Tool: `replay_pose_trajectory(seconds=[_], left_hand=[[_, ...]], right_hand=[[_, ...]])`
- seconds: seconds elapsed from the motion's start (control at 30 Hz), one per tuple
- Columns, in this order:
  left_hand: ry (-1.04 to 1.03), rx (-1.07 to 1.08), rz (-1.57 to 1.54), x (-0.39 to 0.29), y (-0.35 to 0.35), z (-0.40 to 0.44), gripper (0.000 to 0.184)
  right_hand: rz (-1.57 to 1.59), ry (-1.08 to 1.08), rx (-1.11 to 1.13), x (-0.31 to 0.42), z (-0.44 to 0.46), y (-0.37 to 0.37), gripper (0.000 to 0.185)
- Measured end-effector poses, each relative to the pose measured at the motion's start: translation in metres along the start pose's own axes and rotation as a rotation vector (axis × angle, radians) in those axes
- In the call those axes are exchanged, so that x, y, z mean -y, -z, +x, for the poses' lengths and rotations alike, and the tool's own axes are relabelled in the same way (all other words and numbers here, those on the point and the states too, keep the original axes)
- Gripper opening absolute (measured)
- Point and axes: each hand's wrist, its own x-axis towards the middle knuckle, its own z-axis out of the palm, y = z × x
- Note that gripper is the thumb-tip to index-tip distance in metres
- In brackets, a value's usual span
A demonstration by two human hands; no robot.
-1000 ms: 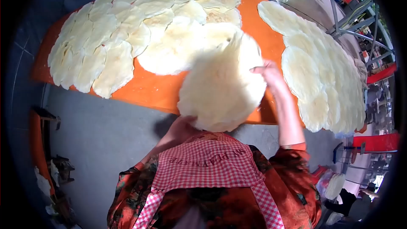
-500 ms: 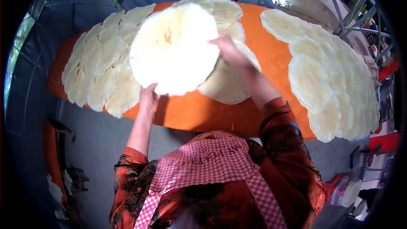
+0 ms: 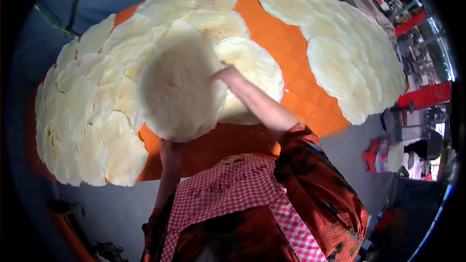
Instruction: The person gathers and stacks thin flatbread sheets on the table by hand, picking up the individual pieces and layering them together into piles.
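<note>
The pale round sheet (image 3: 182, 90) hung over the left-middle of the table, covering parts of the sheets beneath it, its near edge reaching over bare orange cloth. To my eye it was light, thin and wide, soft enough to sag or fold if held at one spot, and likely to tear under a hard tug. I judged it best held by the rim at two well-separated places, with flat, gentle fingers. The right hand (image 3: 226, 74) had its right edge pinched, fingertips showing on the upper face. The left hand (image 3: 171, 151) was at the near edge in deep shade, its fingers partly hidden, so I could not tell how firmly they closed.

Just right of it, a single sheet (image 3: 255, 75) lay on the orange cloth (image 3: 298, 75), partly behind the right forearm. Overlapping sheets (image 3: 85, 94) covered the left and far-left parts, and another overlapping group (image 3: 335, 63) lay to the right, across an orange strip. Nearest stood the wearer's checked apron (image 3: 221, 182); off to the right, on the floor, was something red (image 3: 371, 155).
</note>
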Motion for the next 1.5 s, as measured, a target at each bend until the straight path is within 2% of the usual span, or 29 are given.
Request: replay_pose_trajectory(seconds=[0.03,0.1,0.13,0.17,0.23,0.33,0.43,0.47,0.57,0.6,0.67,0.73,0.8,0.9,0.97,1.0,1.03,1.07,1.1,1.13,1.17,1.2,1.23,1.3,1.37,1.4,1.43,1.47,1.5], left_hand=[[-0.012,0.158,-0.007,0.005,-0.009,-0.008,0.024],[0.108,0.260,0.121,0.018,-0.019,-0.010,0.023],[0.160,0.315,0.183,0.023,-0.025,-0.011,0.022],[0.187,0.304,0.228,0.027,-0.032,-0.013,0.022],[0.228,0.280,0.319,0.029,-0.049,-0.014,0.021],[0.250,0.244,0.363,0.042,-0.042,0.001,0.019],[0.229,0.202,0.446,0.040,-0.038,-0.004,0.018],[0.218,0.190,0.485,0.037,-0.037,-0.009,0.018],[0.266,0.173,0.523,0.044,-0.021,-0.010,0.017],[0.286,0.182,0.517,0.051,-0.011,-0.012,0.017],[0.289,0.134,0.461,0.066,0.008,-0.019,0.018],[0.269,0.178,0.381,0.068,0.026,-0.036,0.016],[0.217,0.114,0.304,0.064,0.038,-0.054,0.015],[0.149,-0.029,0.292,0.039,0.056,-0.086,0.017],[0.062,-0.212,0.288,0.025,0.090,-0.108,0.019],[-0.012,-0.335,0.269,0.016,0.114,-0.113,0.020],[-0.089,-0.453,0.207,0.006,0.145,-0.108,0.025],[-0.170,-0.400,0.120,-0.002,0.197,-0.103,0.030],[-0.201,-0.595,-0.002,-0.022,0.211,-0.099,0.025],[-0.212,-0.635,-0.143,-0.037,0.239,-0.094,0.024],[-0.207,-0.644,-0.169,-0.055,0.260,-0.087,0.032],[-0.182,-0.581,-0.238,-0.073,0.271,-0.083,0.036],[-0.154,-0.509,-0.308,-0.090,0.277,-0.075,0.040],[-0.137,-0.463,-0.335,-0.101,0.294,-0.064,0.041],[-0.099,-0.353,-0.417,-0.100,0.326,-0.046,0.039],[-0.088,-0.338,-0.454,-0.110,0.318,-0.052,0.037],[-0.075,-0.324,-0.485,-0.123,0.309,-0.060,0.036],[-0.036,-0.314,-0.485,-0.129,0.315,-0.056,0.033],[0.004,-0.307,-0.486,-0.133,0.321,-0.052,0.031]], right_hand=[[-0.063,0.007,-0.061,-0.009,0.008,0.021,0.051],[0.054,-0.073,-0.090,0.044,-0.048,0.062,0.043],[0.083,-0.088,-0.169,0.040,-0.060,0.090,0.042],[0.110,-0.102,-0.244,0.030,-0.070,0.115,0.040],[-0.187,-0.230,-0.466,0.002,-0.090,0.149,0.039],[-0.297,-0.214,-0.525,-0.087,-0.093,0.194,0.048],[0.034,-0.247,-0.673,-0.060,-0.102,0.167,0.056],[0.085,-0.268,-0.675,-0.063,-0.101,0.169,0.064],[0.337,-0.409,-0.377,-0.087,-0.094,0.200,0.062],[0.263,-0.411,-0.313,-0.104,-0.087,0.211,0.059],[0.275,-0.216,-0.193,-0.100,-0.092,0.214,0.048],[0.363,-0.170,-0.209,-0.069,-0.117,0.189,0.049],[0.433,-0.237,-0.289,-0.052,-0.153,0.177,0.050],[0.401,-0.235,-0.464,-0.132,-0.206,0.192,0.049],[0.499,-0.412,-0.536,-0.163,-0.242,0.183,0.048],[0.067,-0.610,-0.648,-0.122,-0.257,0.158,0.045],[-0.271,-0.358,-0.787,-0.125,-0.254,0.149,0.044],[-0.601,-0.092,-0.908,-0.131,-0.258,0.147,0.043],[-0.929,0.188,-1.013,-0.132,-0.261,0.141,0.042],[-0.631,0.284,-0.861,-0.113,-0.250,0.111,0.034],[-0.489,0.270,-0.681,-0.120,-0.229,0.095,0.027],[-0.090,0.214,-0.403,-0.098,-0.212,0.036,0.020],[-0.147,0.201,-0.186,-0.084,-0.197,-0.022,0.017],[-0.093,0.043,-0.025,-0.084,-0.163,-0.148,0.024],[-0.046,0.090,0.097,-0.130,-0.119,-0.252,0.033],[-0.030,-0.034,0.073,-0.112,-0.118,-0.303,0.036],[-0.081,-0.146,0.131,-0.144,-0.087,-0.333,0.040],[-0.185,-0.223,0.109,-0.105,-0.105,-0.365,0.039],[-0.191,-0.191,0.020,-0.104,-0.107,-0.387,0.030]])
